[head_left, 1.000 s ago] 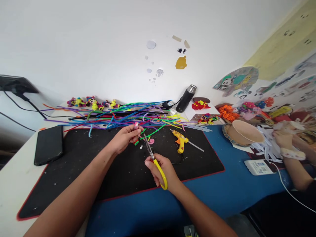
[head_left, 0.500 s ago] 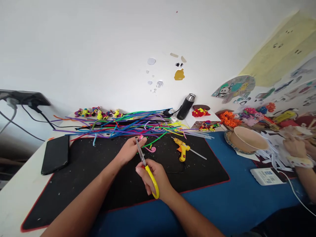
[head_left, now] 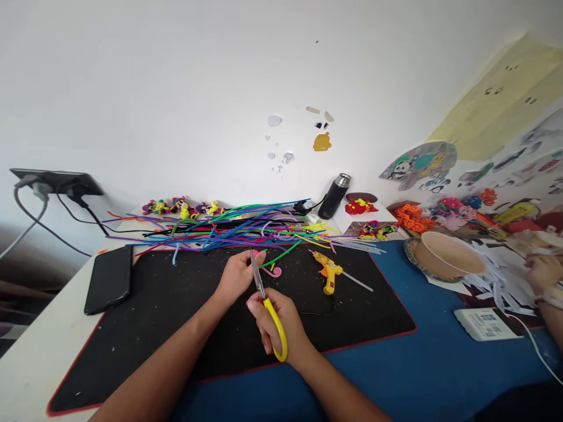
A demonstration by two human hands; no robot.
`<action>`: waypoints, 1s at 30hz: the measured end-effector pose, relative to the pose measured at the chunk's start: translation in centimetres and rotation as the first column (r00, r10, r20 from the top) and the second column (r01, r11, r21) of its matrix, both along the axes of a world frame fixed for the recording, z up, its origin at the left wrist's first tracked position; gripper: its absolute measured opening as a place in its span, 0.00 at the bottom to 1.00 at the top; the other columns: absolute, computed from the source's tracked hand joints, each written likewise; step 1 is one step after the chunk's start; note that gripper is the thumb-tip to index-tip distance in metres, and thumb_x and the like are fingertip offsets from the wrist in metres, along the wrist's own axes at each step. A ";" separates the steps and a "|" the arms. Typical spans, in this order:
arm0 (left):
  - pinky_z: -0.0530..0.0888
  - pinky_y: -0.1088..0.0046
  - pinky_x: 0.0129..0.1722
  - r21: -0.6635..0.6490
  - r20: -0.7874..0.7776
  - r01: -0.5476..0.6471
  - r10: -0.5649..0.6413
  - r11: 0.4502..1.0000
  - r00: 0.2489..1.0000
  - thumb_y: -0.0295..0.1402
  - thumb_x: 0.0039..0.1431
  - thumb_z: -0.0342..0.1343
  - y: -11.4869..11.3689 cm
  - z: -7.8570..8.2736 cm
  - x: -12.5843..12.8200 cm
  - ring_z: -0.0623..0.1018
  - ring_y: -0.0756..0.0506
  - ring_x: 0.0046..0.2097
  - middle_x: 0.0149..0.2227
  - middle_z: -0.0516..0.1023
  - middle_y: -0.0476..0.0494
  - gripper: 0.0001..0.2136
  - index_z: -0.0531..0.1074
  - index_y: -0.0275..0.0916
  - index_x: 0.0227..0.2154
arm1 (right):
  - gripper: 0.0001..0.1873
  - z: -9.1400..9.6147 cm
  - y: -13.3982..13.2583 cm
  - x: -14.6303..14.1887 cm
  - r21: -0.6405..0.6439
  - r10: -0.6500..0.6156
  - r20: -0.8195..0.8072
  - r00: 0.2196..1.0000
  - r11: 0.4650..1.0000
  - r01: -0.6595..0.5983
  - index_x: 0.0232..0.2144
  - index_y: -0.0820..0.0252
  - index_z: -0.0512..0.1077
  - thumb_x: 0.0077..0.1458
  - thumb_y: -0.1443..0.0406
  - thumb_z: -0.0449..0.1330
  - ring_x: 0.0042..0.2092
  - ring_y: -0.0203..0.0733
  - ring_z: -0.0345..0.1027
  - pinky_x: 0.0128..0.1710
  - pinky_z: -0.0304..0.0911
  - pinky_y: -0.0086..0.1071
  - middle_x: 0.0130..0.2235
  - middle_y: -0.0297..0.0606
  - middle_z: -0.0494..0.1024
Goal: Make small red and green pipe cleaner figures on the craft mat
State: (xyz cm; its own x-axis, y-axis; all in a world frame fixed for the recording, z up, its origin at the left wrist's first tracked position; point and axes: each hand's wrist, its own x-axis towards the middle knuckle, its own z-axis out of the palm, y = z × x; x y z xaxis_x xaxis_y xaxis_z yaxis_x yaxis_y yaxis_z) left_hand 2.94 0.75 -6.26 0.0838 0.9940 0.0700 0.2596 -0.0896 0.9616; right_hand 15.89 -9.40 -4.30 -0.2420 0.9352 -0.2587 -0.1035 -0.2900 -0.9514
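Note:
Yellow-handled scissors (head_left: 278,334) are in my right hand (head_left: 288,319), with fingers through the handle. Their blades point up and away, looking nearly closed, and pass beside the fingertips of my left hand (head_left: 236,274). My left hand is closed in a pinch on a small pink piece (head_left: 255,254), mostly hidden behind its fingers and the blades. Just right of that hand, a pink curled pipe cleaner (head_left: 276,272) and a green pipe cleaner (head_left: 285,253) lie on the black mat (head_left: 167,328).
A yellow glue gun (head_left: 328,272) lies right of my hands. Many coloured pipe cleaners (head_left: 211,231) spread along the wall. A phone (head_left: 108,280) rests at left, a black flask (head_left: 335,196) behind. At right are a bowl (head_left: 448,258), paper strips and another person's hand (head_left: 543,272).
The view has shifted slightly, so everything sits a little lower and further right. My hands keep nearly the same pose; less of the pink piece shows beside the blades.

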 end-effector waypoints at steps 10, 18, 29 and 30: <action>0.60 0.74 0.25 0.031 -0.019 -0.054 0.054 0.998 0.998 0.58 0.57 0.58 0.0 0.0 0.1 0.60 0.50 0.25 0.20 0.63 0.54 0.26 0.66 0.40 0.20 | 0.27 -0.3 -0.2 -0.2 -0.013 0.012 -0.013 1.000 1.000 -0.012 0.36 0.59 0.69 0.54 0.42 0.65 0.10 0.28 0.52 0.10 0.48 0.21 0.14 0.18 0.62; 0.65 0.72 0.29 0.018 0.061 0.020 -0.021 1.000 0.998 0.58 0.67 0.46 0.1 -0.2 -0.1 0.68 0.46 0.29 0.25 0.71 0.48 0.28 0.75 0.39 0.29 | 0.29 -0.3 -0.2 -0.1 -0.006 0.012 0.002 1.000 1.000 -0.012 0.37 0.60 0.70 0.54 0.40 0.64 0.11 0.28 0.52 0.10 0.47 0.21 0.15 0.18 0.62; 0.57 0.71 0.24 -0.099 0.202 0.050 -0.029 0.994 0.979 0.60 0.64 0.46 0.2 0.5 0.1 0.58 0.49 0.23 0.20 0.59 0.52 0.29 0.64 0.41 0.20 | 0.30 -0.9 -0.4 0.4 0.034 -0.009 -0.014 1.000 0.999 0.010 0.36 0.59 0.69 0.55 0.38 0.63 0.11 0.28 0.51 0.11 0.48 0.22 0.14 0.18 0.61; 0.56 0.71 0.24 -0.113 0.217 0.045 -0.019 0.993 0.976 0.60 0.63 0.47 0.2 0.5 0.2 0.58 0.49 0.23 0.19 0.58 0.53 0.28 0.63 0.41 0.19 | 0.30 -1.0 -0.5 0.5 0.031 -0.010 -0.016 1.000 0.999 0.011 0.36 0.59 0.69 0.55 0.38 0.63 0.11 0.28 0.51 0.11 0.48 0.22 0.14 0.18 0.61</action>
State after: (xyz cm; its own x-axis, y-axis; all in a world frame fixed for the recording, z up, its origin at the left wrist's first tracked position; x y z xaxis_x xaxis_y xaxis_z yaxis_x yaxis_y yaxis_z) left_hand 3.12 0.99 -5.77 0.1112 0.9935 -0.0262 0.0442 0.0214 0.9988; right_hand 16.41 -9.86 -5.31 -0.2358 0.9451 -0.2260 -0.1211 -0.2593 -0.9582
